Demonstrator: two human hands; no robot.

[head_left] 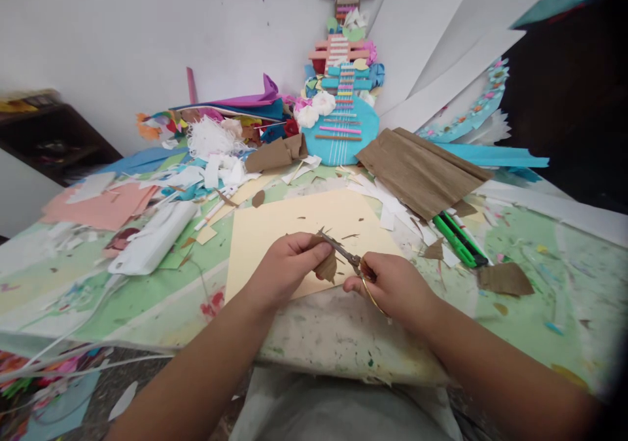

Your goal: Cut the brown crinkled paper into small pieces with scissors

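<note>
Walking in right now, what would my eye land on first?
Probably the turquoise guitar shape standing at the back of the table. Nearer, in the middle, the right fingers hold scissors at a small brown paper piece pinched in the left fingers. To the right, a bright green cutter lies at the near edge of a large brown sheet.

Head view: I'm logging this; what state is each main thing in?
Gold-handled metal scissors: gripped by right hand, opening unclear
Small brown paper piece: pinched by left hand
Cream rectangular paper: flat, littered
Blue rounded craft guitar: upright, strung
Large brown paper sheet: creased
Green plastic cutter: lying flat
</note>
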